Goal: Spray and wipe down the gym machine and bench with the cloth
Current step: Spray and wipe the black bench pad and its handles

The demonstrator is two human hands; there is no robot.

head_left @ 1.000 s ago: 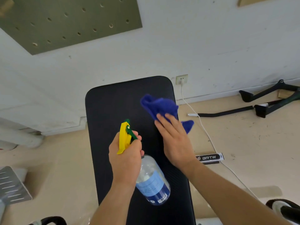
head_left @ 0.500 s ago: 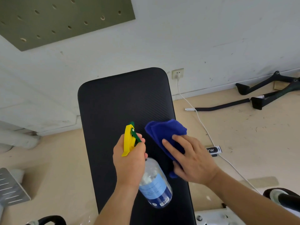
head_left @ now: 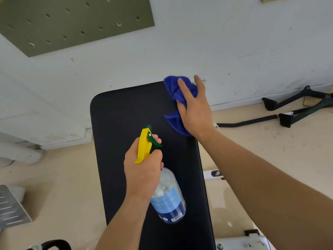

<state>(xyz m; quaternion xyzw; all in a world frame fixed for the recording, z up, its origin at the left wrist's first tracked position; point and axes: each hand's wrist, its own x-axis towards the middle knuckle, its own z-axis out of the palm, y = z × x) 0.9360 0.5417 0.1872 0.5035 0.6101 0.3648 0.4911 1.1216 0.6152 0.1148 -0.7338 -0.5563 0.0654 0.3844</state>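
1. Presses the cloth [head_left: 172, 85] onto the bench [head_left: 126, 123] with the right hand [head_left: 195, 110], fingers straight and spread, at the bench's upper right corner, right of frame centre
2. Grips the bottle [head_left: 168, 199] at its neck with the left hand [head_left: 142, 170], fingers curled round the yellow and green spray head, at mid frame over the bench
3. Holds the hands apart, cloth up and right of the left hand, clear of it
4. Shows blue folds past the fingertips and under the palm
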